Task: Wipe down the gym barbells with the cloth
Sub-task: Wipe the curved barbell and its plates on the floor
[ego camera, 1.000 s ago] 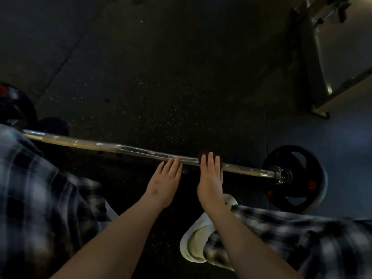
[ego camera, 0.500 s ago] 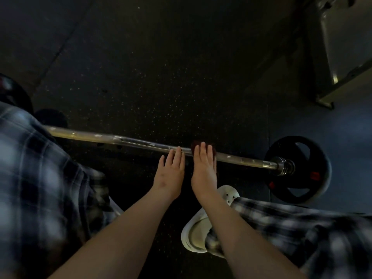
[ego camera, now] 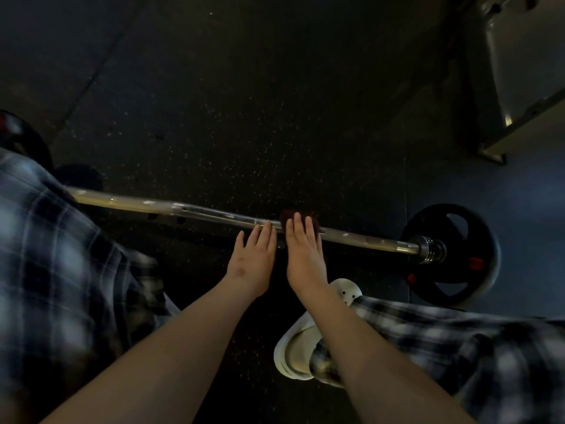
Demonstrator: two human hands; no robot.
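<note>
Barbell [ego camera: 153, 205] lies flat on the dark speckled rubber floor [ego camera: 244, 102], running from behind your left knee on the left, down and across to the right. The left end is hidden by your leg.

Your plaid trousers [ego camera: 55, 270] fill the left side and the lower right corner, one leg on each side of your arms. A pale metal machine frame [ego camera: 519, 71] sits in the upper right corner, well apart from the bar.

A black weight plate [ego camera: 452, 211] with red marks is loaded on the right end, its edge on the floor. A second plate [ego camera: 21, 139] shows at the far left edge, mostly covered by your leg; too dark to read.

Your white perforated shoe [ego camera: 298, 353] is planted near your side of the bar, under your right forearm.

Your right hand [ego camera: 302, 249] is flat, fingers straight and together, palm down, pressing the cloth onto the shaft right of centre. Your left hand [ego camera: 252, 258] is just beside it, also flat with fingers straight, fingertips touching bare steel. Neither hand wraps round the bar.

The cloth [ego camera: 301, 214] is dark red, draped over the shaft, only its far edge showing past your right fingertips.

A ribbed chrome collar [ego camera: 431, 248] sits against the right plate's inner face.
</note>
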